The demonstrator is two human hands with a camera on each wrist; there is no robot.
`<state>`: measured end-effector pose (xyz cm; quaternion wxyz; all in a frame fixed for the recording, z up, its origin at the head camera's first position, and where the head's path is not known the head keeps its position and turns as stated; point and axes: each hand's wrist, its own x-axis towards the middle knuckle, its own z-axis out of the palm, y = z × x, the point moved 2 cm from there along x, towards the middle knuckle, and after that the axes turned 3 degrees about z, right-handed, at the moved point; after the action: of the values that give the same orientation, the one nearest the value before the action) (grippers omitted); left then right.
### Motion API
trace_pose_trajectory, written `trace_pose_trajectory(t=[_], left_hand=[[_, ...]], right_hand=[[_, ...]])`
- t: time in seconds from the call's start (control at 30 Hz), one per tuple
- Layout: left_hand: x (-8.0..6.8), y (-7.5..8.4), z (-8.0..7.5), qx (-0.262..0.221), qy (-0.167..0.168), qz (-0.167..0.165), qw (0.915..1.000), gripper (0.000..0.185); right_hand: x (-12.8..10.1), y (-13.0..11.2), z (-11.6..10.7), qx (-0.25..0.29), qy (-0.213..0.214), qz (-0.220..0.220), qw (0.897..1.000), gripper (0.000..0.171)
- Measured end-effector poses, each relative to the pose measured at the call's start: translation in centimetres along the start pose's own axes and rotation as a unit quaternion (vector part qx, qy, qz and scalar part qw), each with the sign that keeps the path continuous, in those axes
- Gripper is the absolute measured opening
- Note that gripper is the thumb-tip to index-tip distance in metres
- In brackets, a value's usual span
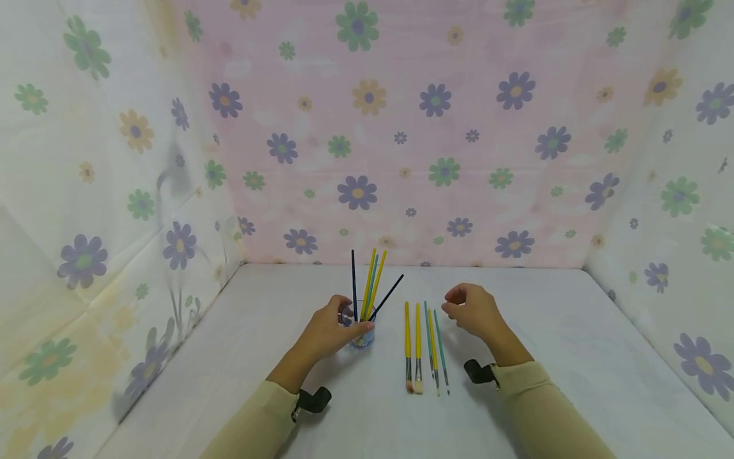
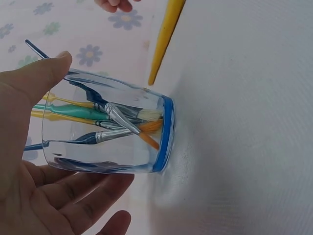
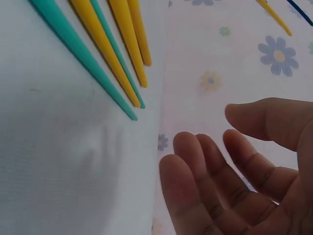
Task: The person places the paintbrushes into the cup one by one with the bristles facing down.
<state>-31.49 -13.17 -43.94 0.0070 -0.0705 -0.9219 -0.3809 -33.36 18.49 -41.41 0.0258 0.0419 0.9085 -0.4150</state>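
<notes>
Left hand: the left hand (image 1: 328,328) grips a clear, rounded drinking glass with a blue base (image 2: 117,152); its thumb lies near the rim, its fingers along the far side.
Glass: upright at the white table (image 1: 367,427); it holds two dark-blue-handled paintbrushes (image 1: 353,284), two yellow-handled paintbrushes (image 1: 378,278) and one green-handled paintbrush (image 1: 375,261), bristles down.
Brush row: lies between glass and right hand (image 1: 473,309); from the left, two broad yellow-handled brushes (image 1: 418,331), a slim teal-handled brush (image 1: 427,322), a slim yellow-handled brush (image 1: 432,331), another slim teal-handled brush (image 1: 439,338).
Long axis: roughly fore-and-aft; handle tips away from the person, bristles toward the person.
Right hand: fingers loosely bent, thumb apart, nothing held; just right of the row's handle tips, apart from them, and the nearer hand to its teal end.
Writing: none readable on glass or handles.
</notes>
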Motion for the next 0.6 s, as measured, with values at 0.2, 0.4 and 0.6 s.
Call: trace_pose_trajectory(t=[0.2, 0.4, 0.6], left_hand=[[0.0, -0.1, 0.1, 0.007, 0.006, 0.012, 0.9999, 0.092], [0.0, 0.3, 0.0, 0.0, -0.001, 0.03, 0.9996, 0.084], [-0.1, 0.4, -0.3, -0.005, -0.01, 0.033, 0.9994, 0.079]], right_hand=[[0.3, 0.7, 0.6, -0.027, -0.035, 0.05, 0.998, 0.03], [0.4, 1.1, 1.3, -0.052, -0.063, 0.089, 0.993, 0.031], [0.4, 1.7, 2.0, -0.065, -0.081, 0.066, 0.992, 0.029]])
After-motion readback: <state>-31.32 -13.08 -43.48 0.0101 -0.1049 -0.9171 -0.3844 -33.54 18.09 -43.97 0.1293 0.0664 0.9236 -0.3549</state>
